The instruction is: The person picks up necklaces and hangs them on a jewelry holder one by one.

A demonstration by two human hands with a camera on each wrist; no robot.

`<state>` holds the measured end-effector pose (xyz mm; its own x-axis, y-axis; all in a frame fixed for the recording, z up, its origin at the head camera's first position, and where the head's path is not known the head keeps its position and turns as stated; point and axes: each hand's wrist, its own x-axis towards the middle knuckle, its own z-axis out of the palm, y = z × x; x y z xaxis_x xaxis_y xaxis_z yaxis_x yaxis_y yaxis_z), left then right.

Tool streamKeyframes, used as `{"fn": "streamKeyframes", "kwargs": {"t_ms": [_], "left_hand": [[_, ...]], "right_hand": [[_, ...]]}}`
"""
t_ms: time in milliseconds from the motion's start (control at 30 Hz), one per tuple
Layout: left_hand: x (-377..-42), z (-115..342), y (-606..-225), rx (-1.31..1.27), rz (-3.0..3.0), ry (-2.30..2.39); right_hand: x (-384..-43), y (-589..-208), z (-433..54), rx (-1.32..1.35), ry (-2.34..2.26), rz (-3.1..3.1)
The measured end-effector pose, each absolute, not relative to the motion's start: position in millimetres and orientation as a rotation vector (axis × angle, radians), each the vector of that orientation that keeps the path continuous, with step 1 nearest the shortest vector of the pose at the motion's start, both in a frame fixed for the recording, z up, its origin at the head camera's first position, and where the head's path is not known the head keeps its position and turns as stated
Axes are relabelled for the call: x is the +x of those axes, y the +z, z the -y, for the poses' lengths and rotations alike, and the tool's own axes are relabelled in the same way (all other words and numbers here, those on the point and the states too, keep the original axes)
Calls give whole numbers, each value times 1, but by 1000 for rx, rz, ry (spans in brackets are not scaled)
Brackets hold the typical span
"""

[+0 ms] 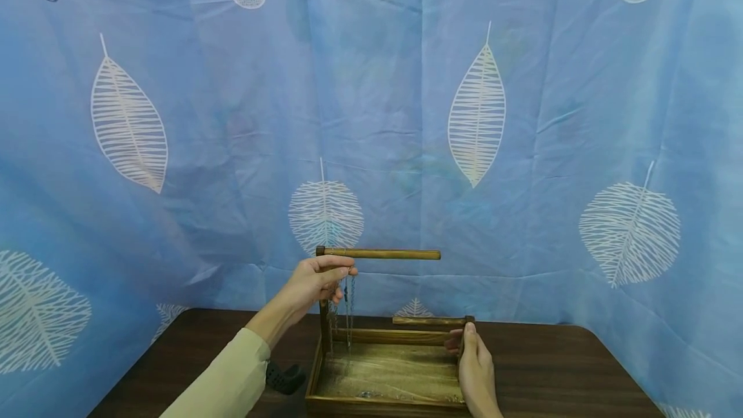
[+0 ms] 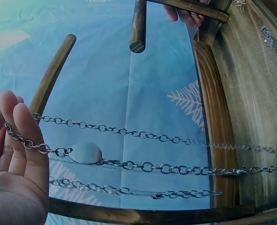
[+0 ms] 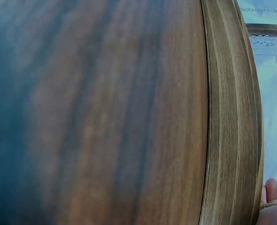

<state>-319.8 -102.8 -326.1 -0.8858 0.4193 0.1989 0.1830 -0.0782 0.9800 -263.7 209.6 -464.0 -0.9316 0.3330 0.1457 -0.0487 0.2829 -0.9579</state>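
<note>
A dark wood-grained table (image 1: 551, 366) with rounded far corners carries a shallow wooden tray (image 1: 400, 369) on its top.

Silvery chain (image 2: 164, 168) (pale oval piece (image 2: 86, 153) attached) hanging below higher bar (image 1: 395, 254) of wooden stand (image 1: 386, 410).

The left hand (image 1: 322, 281) is raised over the left side of the wooden stand (image 1: 400, 368), thumb and fingers pinching. The right hand (image 1: 478, 366) grips its right side, thumb upward.
</note>
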Motion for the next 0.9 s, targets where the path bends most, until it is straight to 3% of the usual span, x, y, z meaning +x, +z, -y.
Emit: {"fn": "streamKeyframes", "kwargs": {"t_ms": [900], "left_hand": [[-331, 47, -287, 763, -2015, 2066]], "right_hand": [[-264, -463, -210, -266, 1712, 2239]]}}
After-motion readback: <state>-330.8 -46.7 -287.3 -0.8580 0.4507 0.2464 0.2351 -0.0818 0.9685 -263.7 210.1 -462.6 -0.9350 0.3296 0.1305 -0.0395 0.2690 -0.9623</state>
